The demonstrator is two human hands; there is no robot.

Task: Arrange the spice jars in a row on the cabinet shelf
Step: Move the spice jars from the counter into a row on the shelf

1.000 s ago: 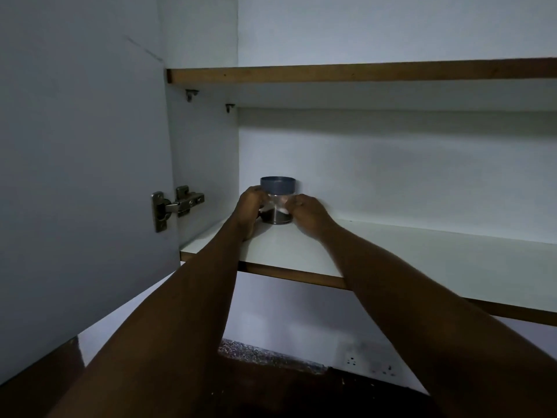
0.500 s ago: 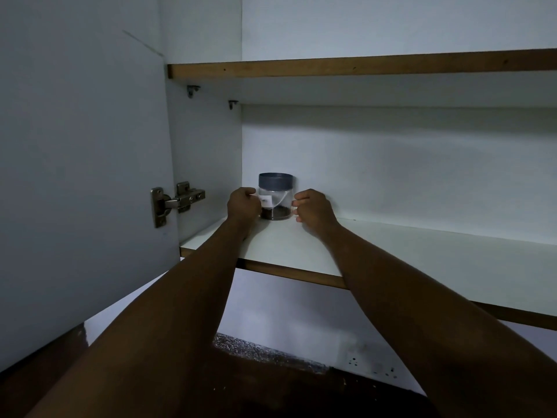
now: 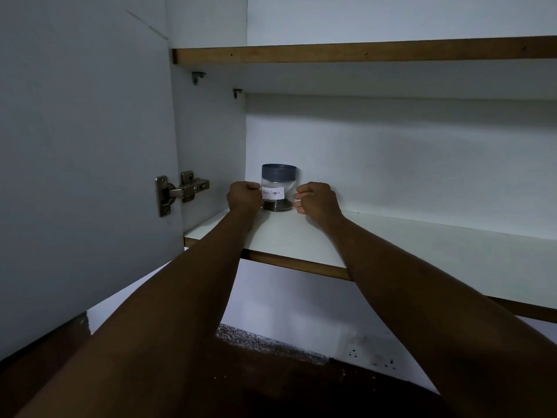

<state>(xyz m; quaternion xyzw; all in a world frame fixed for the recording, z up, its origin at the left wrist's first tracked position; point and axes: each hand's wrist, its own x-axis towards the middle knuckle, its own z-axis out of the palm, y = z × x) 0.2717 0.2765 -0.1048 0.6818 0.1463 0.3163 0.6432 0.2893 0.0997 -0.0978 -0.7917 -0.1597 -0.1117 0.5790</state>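
Jar: one clear spice jar with a dark blue-grey lid stands upright on the lower cabinet shelf, far back in the left corner, close to the back wall and the side panel.
Label: a white strip faces us and reads "Black Pepper"; a shallow dark layer sits at the bottom of the jar.
Left hand: the left hand is right at the jar's left side, fingers curled into a fist, knuckles at the glass near the label edge; whether it truly touches, I cannot tell.
Right hand: the right hand sits just beside the jar's right side, fingers curled in too, a sliver of gap showing.
Grip: neither hand wraps the jar; both fists are closed on nothing.
Arms: both forearms reach up and in over the shelf's front edge.
Door: the cabinet door hangs open on the left, its metal hinge in plain sight.
Upper shelf: an upper shelf with a wooden edge runs across above.
Below: a speckled desk edge and a wall socket show in the gloom.
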